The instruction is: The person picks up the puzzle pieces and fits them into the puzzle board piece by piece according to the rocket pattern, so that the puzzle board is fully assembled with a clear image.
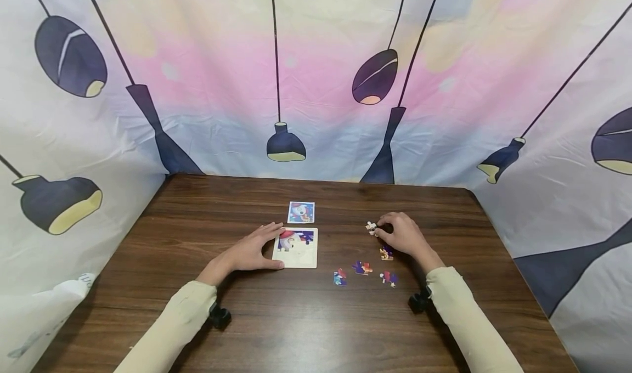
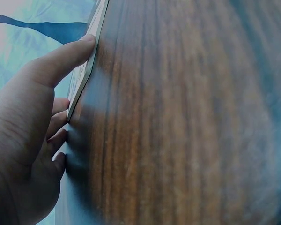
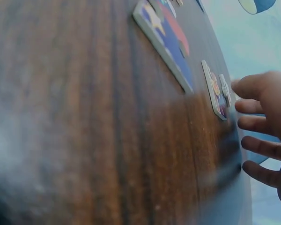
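Observation:
At the centre of the table lies a square puzzle board (image 1: 301, 259), partly filled with a picture of a white figure in a red hat. My left hand (image 1: 249, 250) holds its left side, thumb at the near corner and fingers at the far one. In the left wrist view the thumb (image 2: 70, 56) presses on the board's edge. Over to the right, my right hand (image 1: 402, 235) reaches to a white puzzle piece (image 1: 371, 227), its fingertips right at the piece's edge. In the right wrist view the fingers are spread and lightly bent beside that white piece (image 3: 225, 90).
Several loose puzzle pieces lie near the right hand: an orange and purple one (image 1: 387, 253), a purple and orange one (image 1: 362, 267), a blue and red one (image 1: 339, 277) and a starred one (image 1: 388, 278). Behind the board lies a picture card (image 1: 301, 212). A printed curtain (image 1: 326, 142) hangs behind the table.

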### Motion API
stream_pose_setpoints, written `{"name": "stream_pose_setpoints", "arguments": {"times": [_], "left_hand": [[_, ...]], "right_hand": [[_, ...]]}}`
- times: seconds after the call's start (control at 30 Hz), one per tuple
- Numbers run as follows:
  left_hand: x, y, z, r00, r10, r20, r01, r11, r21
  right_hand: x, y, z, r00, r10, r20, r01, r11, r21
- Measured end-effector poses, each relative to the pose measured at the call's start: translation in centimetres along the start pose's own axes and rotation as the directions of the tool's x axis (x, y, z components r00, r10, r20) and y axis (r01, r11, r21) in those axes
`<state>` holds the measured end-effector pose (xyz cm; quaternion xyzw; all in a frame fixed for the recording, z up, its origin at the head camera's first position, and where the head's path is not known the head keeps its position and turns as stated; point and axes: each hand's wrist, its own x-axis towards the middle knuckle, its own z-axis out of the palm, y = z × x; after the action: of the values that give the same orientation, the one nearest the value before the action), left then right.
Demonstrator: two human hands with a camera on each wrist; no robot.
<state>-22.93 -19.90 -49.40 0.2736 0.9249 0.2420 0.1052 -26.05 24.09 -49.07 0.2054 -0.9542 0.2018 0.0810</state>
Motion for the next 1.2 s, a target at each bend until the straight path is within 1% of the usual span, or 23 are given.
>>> {"name": "stream_pose_setpoints", "arguments": {"times": [0.07, 0.17, 0.27, 0.33, 0.5, 0.67, 1.03, 1.2], "left_hand": [[-0.03, 0.01, -0.01, 1.000, 0.003, -0.001, -0.003, 1.000, 0.000], [-0.05, -0.01, 0.00, 1.000, 0.014, -0.008, -0.014, 1.000, -0.007], [-0.05, -0.03, 0.04, 1.000, 0.027, -0.013, -0.028, 1.000, -0.009], [-0.03, 0.01, 0.05, 1.000, 0.023, -0.011, -0.023, 1.000, -0.012], [-0.03, 0.04, 0.12, 1.000, 0.016, -0.009, -0.016, 1.000, -0.009], [0.02, 0.06, 0.17, 1.000, 0.010, -0.008, -0.011, 1.000, -0.013], [0.05, -0.12, 0.23, 1.000, 0.013, -0.016, -0.013, 1.000, -0.012], [-0.09, -0.16, 0.04, 1.000, 0.015, -0.014, -0.015, 1.000, -0.015]], "right_hand": [[0.12, 0.17, 0.06, 1.000, -0.023, 0.002, 0.023, 1.000, -0.004], [0.27, 0.37, 0.10, 0.999, -0.038, 0.038, 0.039, 0.999, -0.022], [0.26, 0.43, 0.02, 0.996, -0.043, 0.083, 0.046, 0.998, -0.037], [0.22, 0.40, -0.09, 0.993, -0.043, 0.107, 0.048, 0.998, -0.038], [0.17, 0.27, -0.38, 0.990, -0.036, 0.135, 0.041, 0.999, -0.035], [0.09, 0.11, -0.55, 0.990, -0.026, 0.137, 0.029, 0.999, -0.024], [0.22, 0.05, -0.52, 0.994, -0.032, 0.105, 0.034, 0.999, -0.013], [0.42, 0.15, -0.36, 0.992, -0.039, 0.116, 0.042, 0.999, -0.020]]}}
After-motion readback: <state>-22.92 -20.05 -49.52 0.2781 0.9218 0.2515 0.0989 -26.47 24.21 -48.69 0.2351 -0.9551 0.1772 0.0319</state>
